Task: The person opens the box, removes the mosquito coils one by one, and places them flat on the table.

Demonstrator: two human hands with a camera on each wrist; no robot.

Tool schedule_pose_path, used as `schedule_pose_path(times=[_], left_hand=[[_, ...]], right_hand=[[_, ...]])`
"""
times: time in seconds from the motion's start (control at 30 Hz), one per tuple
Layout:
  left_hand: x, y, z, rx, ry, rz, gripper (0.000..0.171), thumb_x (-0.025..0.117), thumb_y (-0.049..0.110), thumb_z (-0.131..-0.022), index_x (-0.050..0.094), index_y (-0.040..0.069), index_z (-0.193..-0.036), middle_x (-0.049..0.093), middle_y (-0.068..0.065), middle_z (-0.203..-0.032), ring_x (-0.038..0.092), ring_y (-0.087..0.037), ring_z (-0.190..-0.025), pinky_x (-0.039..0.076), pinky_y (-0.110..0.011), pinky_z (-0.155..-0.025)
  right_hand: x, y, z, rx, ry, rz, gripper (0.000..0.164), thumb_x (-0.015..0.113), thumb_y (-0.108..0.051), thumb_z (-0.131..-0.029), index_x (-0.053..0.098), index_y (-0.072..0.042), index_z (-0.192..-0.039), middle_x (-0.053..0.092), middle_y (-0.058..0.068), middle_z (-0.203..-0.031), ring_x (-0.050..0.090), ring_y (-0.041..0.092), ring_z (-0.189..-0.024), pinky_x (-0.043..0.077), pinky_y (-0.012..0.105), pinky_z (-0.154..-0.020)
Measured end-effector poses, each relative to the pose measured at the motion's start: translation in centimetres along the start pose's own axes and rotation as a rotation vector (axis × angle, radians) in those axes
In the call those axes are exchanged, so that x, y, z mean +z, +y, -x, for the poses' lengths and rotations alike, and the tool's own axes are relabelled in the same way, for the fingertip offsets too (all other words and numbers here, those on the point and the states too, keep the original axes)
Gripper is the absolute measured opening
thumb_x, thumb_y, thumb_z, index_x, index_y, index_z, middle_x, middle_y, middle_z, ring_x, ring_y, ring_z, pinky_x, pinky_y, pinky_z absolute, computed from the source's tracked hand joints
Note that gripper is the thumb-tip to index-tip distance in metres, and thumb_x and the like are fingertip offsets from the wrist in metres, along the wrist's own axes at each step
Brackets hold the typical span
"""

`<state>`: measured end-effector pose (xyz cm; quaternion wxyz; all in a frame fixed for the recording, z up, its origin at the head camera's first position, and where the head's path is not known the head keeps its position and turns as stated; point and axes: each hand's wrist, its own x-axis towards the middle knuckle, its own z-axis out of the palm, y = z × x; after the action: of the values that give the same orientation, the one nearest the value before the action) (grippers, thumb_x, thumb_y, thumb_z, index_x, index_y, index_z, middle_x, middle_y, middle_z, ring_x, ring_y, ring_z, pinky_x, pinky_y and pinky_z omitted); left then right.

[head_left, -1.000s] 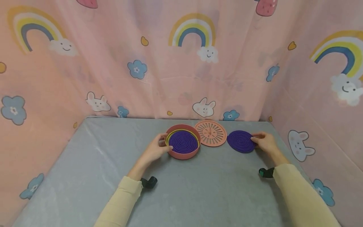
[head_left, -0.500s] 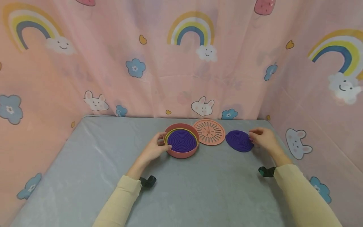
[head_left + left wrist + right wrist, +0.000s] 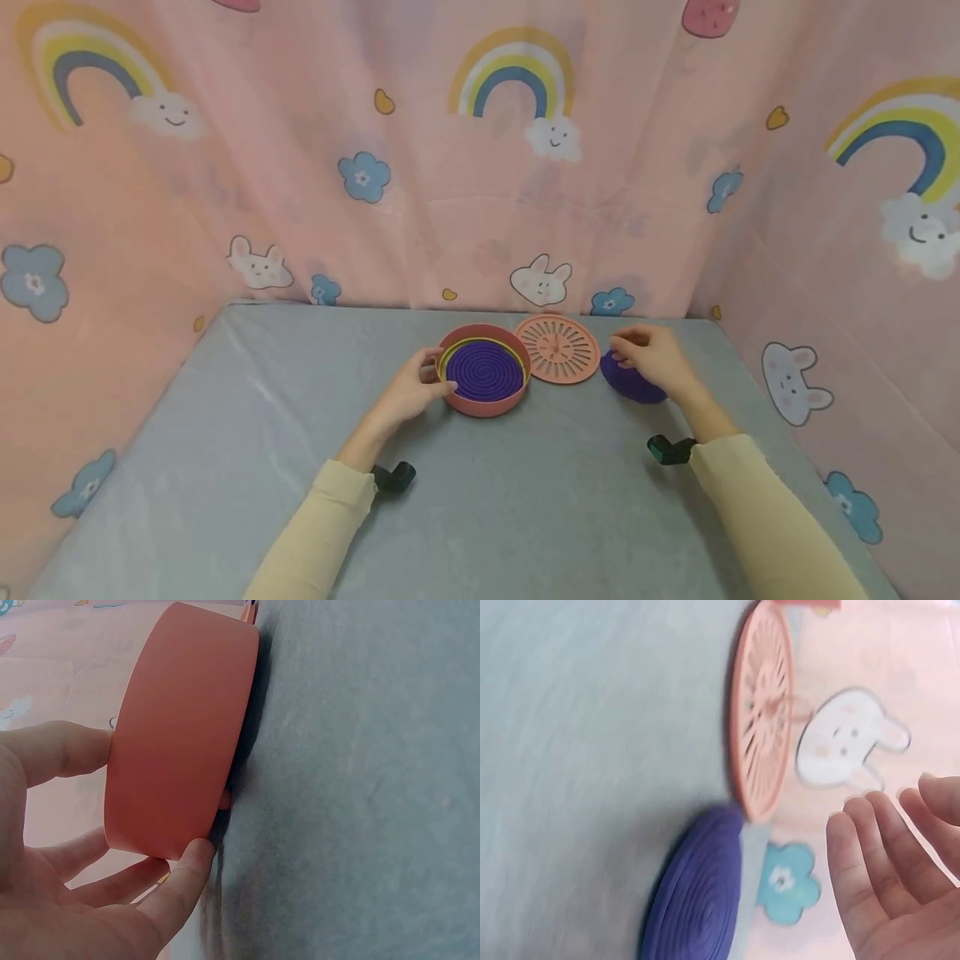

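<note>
A round, reddish-pink container (image 3: 487,410) sits toward the back of a grey-covered table (image 3: 525,500), near the middle, its open top facing up and its axis upright. Inside it lies a purple disc (image 3: 486,372), spiral-ridged face upward, with a yellow rim (image 3: 477,339) showing around its far edge.

To the container's right, a peach slotted lid (image 3: 557,352) lies flat, a small peg rising from its centre and its slots radiating outward; the cut-out shapes around the peg are too small to make out. Farther right, a second purple disc (image 3: 636,388) lies flat, just beside the lid; whether the two touch cannot be told.

The left hand (image 3: 409,388) grips the container's left side, thumb at the rim and fingers curled around the wall, the lowest fingertip at the base. The right hand (image 3: 656,358) hovers over the second purple disc, touching nothing, with its fingers side by side and gently bent, the thumb near the index fingertip.

Cream sleeves (image 3: 311,533) cover both forearms. Behind, a pink curtain (image 3: 420,242) is printed with rainbows, smiling clouds, rabbits and blue flowers.
</note>
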<state>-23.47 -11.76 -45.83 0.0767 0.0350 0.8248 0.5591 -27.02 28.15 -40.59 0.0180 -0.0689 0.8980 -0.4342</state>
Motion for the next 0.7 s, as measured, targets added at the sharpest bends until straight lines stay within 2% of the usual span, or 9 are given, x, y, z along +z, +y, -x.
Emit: schedule_pose_path(times=[0.2,0.37,0.53,0.7], left_hand=[[0.1,0.0,0.1,-0.005,0.007,-0.01,0.068,0.077,0.022,-0.089,0.047,0.014,-0.15,0.046,-0.015,-0.153,0.051,-0.034,-0.135,0.041,-0.059,-0.107],[0.1,0.0,0.1,-0.008,0.011,-0.011,0.069,0.077,0.021,-0.089,0.047,0.014,-0.15,0.046,-0.015,-0.153,0.051,-0.034,-0.135,0.041,-0.059,-0.106],[0.0,0.0,0.1,0.001,0.011,-0.015,0.069,0.077,0.021,-0.089,0.046,0.014,-0.151,0.047,-0.014,-0.152,0.052,-0.034,-0.133,0.042,-0.058,-0.106],[0.0,0.1,0.1,0.012,0.011,-0.014,0.068,0.077,0.02,-0.089,0.047,0.014,-0.15,0.048,-0.014,-0.151,0.053,-0.033,-0.132,0.043,-0.058,-0.105]], right_hand=[[2.2,-1.8,-0.8,-0.033,-0.003,-0.008,0.038,0.059,-0.025,-0.104,0.064,0.006,-0.127,0.067,0.027,-0.12,0.067,0.043,-0.105,0.055,0.053,-0.089],[4.1,-3.4,-1.4,-0.061,-0.01,-0.025,0.039,0.061,-0.027,-0.104,0.065,0.004,-0.128,0.069,0.023,-0.12,0.067,0.043,-0.108,0.055,0.053,-0.09],[5.7,-5.0,-1.6,-0.095,-0.033,-0.056,0.037,0.063,-0.026,-0.103,0.067,0.002,-0.127,0.069,0.023,-0.119,0.069,0.041,-0.104,0.057,0.049,-0.087],[7.3,-6.5,-1.9,-0.147,-0.058,-0.054,0.032,0.064,-0.024,-0.102,0.07,-0.002,-0.125,0.069,0.018,-0.123,0.069,0.031,-0.103,0.057,0.043,-0.087]])
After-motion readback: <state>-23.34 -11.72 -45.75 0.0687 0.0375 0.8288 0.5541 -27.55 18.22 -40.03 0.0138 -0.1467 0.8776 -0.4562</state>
